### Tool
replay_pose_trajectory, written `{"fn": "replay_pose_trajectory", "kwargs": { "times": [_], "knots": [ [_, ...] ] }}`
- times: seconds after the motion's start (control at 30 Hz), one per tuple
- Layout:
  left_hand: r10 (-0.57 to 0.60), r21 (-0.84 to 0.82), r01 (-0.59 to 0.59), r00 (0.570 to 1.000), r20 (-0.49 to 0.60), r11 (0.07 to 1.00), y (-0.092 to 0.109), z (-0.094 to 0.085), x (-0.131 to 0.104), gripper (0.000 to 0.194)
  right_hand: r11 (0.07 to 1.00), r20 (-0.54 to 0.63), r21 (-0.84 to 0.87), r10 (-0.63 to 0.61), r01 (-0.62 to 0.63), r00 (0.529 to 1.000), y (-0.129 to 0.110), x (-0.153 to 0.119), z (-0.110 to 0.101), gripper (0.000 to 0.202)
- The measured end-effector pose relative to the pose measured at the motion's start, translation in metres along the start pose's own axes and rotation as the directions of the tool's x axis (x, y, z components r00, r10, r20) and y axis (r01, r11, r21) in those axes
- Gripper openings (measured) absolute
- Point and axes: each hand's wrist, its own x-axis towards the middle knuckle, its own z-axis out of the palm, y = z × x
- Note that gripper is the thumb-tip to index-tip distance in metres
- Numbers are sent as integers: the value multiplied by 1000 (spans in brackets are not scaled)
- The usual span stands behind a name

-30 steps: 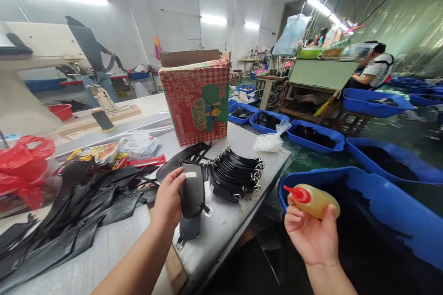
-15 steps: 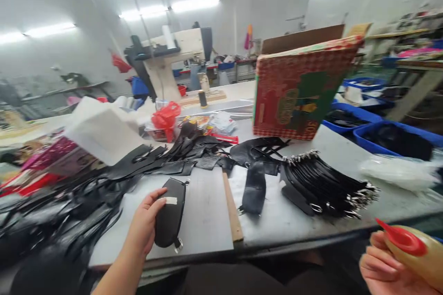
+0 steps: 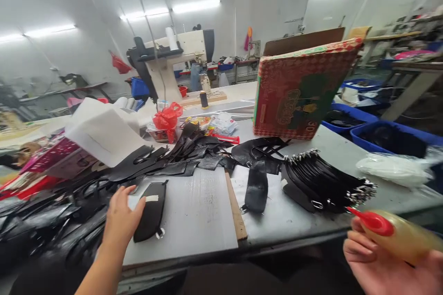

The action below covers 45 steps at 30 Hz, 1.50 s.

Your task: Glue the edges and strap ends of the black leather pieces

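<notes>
My left hand (image 3: 122, 214) is open, fingers apart, at the left edge of a black leather piece (image 3: 150, 214). That piece has a short pale strip and a metal ring at its lower end; it lies on a whitish board (image 3: 204, 212). Whether my thumb touches it I cannot tell. At the lower right my right hand (image 3: 377, 258) is closed round a squeeze bottle (image 3: 411, 235) of yellowish contents, its red nozzle pointing left. A second black leather piece (image 3: 256, 189) rests on white sheeting right of the board.
A row of black straps with metal clasps (image 3: 321, 179) lies at the right. Cut black pieces (image 3: 200, 152) spread behind the board, more at left. A red cardboard box (image 3: 301, 97) stands upright at the back; blue bins (image 3: 391, 138) sit right. A sewing machine (image 3: 166, 64) stands behind.
My left hand has let go of the black leather piece, now lying further left on the board, and its fingers have spread. My right hand has moved left with the bottle.
</notes>
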Motion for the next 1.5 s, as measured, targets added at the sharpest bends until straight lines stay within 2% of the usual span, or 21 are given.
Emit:
{"fn": "replay_pose_trajectory", "kwargs": {
  "times": [0.03,0.1,0.17,0.2,0.3,0.33,0.4,0.53,0.67,0.8,0.87,1.0,1.1,1.17,1.2,1.23,1.33,1.37,1.4,1.43,1.5],
  "knots": [
    [180,76,-177,983,-40,981,7,6,-3,38,1000,-19,-13,-10,10,1000,1,-1,0,80],
    [478,91,-476,878,-6,875,33,27,-15,36,1000,-37,0,-1,1,999,4,0,-2,81],
    [647,-9,-659,735,201,752,71,57,-38,31,1000,5,27,10,-11,1000,7,2,-6,78],
    [694,-59,-725,628,352,686,92,74,-52,30,999,38,36,11,-12,999,8,2,-7,76],
    [666,-141,-858,270,695,495,147,120,-92,42,999,133,50,-9,2,991,10,1,-9,68],
    [626,-120,-892,206,752,437,160,132,-101,46,998,147,56,-24,16,989,10,-1,-8,67],
    [543,-86,-926,139,828,368,176,148,-106,31,996,148,71,-59,49,987,8,-4,-8,64],
    [521,-98,-906,146,841,411,191,142,-79,20,992,99,83,-101,93,990,2,-7,-12,62],
    [623,-360,-650,226,749,669,209,125,-42,24,994,59,79,-87,82,995,0,-4,-19,64],
    [544,-513,-230,102,833,827,215,154,-40,29,996,86,63,-74,68,994,5,-1,-20,61],
    [446,-444,-37,84,891,895,211,178,-49,30,996,111,47,-84,79,990,8,-1,-21,58],
    [284,-318,181,191,940,931,201,199,-57,34,994,114,9,-106,106,988,11,-1,-23,54],
    [343,-379,299,169,924,876,196,175,-44,42,993,111,-7,-115,117,987,10,-2,-23,55],
    [394,-426,290,163,905,857,192,146,-24,48,993,106,-17,-112,114,988,9,-3,-20,57],
    [398,-437,249,192,897,865,189,129,-11,51,993,103,-25,-108,111,989,10,-3,-19,57],
    [396,-443,197,236,887,875,186,111,2,54,994,99,-34,-104,108,990,10,-3,-17,57],
    [450,-510,5,461,764,860,179,59,43,55,993,109,-67,-89,96,990,15,-4,-13,58],
    [484,-521,-81,512,710,850,179,45,54,52,992,123,-81,-84,94,989,17,-4,-12,58],
    [525,-522,-170,525,670,836,180,33,62,49,991,138,-95,-78,92,987,20,-5,-12,58],
    [571,-512,-264,498,653,817,183,25,66,46,990,152,-108,-74,91,986,22,-5,-11,57],
    [645,-486,-451,323,693,748,190,20,62,39,987,169,-128,-70,93,983,27,-6,-10,56]
  ]
}}
